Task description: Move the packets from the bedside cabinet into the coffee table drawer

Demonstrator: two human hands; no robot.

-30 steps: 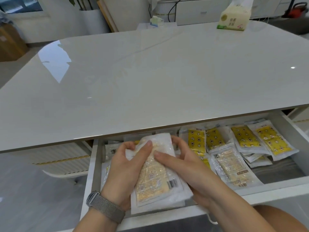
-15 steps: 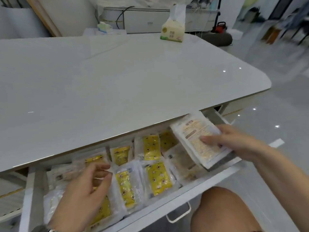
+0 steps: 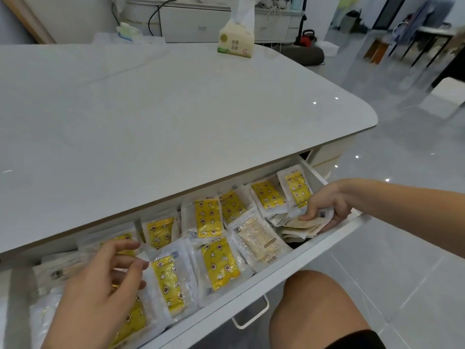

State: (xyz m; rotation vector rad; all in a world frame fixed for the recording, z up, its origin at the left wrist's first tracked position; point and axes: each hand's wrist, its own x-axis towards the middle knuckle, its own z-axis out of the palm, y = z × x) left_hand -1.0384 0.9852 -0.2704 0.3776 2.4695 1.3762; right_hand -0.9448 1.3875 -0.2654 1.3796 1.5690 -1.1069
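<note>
The coffee table drawer [image 3: 297, 269] stands pulled out under the white tabletop [image 3: 151, 117]. Several clear packets with yellow star-printed contents [image 3: 219, 263] and a beige one [image 3: 256, 239] lie inside it. At the drawer's right end my right hand [image 3: 324, 207] is shut on a stack of beige packets [image 3: 302, 226], pressing it down into the corner. My left hand [image 3: 105, 280] hovers over the left packets with fingers spread, fingertips touching a yellow packet [image 3: 168, 280].
A tissue pack [image 3: 236, 39] stands at the far edge of the tabletop. My bare knee [image 3: 317, 311] is just below the drawer front and its handle [image 3: 254, 316]. Glossy tiled floor extends to the right, with furniture in the far background.
The view has swung right along the drawer. My right hand has lowered the beige packets from above the drawer into its right corner. My left hand stays over the left packets.
</note>
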